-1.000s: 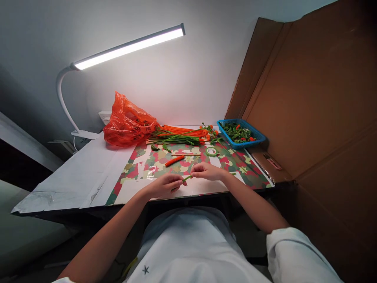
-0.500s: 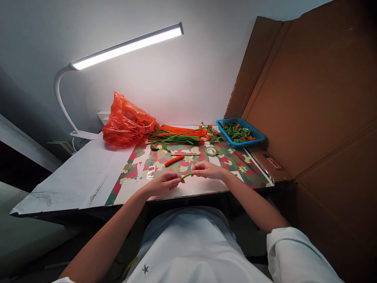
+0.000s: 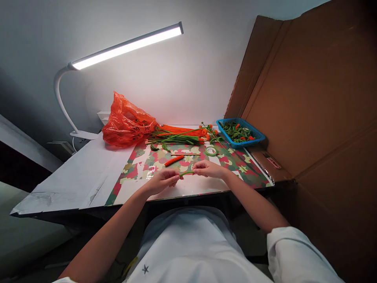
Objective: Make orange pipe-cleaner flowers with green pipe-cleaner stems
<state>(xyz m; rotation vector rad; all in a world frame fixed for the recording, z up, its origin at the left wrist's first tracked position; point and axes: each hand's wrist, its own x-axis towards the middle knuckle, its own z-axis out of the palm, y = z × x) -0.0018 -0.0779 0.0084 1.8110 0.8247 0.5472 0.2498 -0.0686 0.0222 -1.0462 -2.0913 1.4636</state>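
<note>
While the person sits close to the table (image 3: 73,181), two bare hands meet near the middle of the frame, just over the bright patterned mat (image 3: 141,163). Both pinch one thin green stem (image 3: 186,173): the left hand (image 3: 161,181) is closed on its left end, and the right hand (image 3: 208,169) is closed on its right end. Just behind the hands lies a short orange stick (image 3: 174,160), with a small roll of green tape (image 3: 211,151) to its right. Farther back rest a pile of orange and green stems (image 3: 179,135), an orange bag (image 3: 126,122) to the left and a blue basket (image 3: 240,133) to the right. High in the upper left shines a white lamp (image 3: 126,46).
</note>
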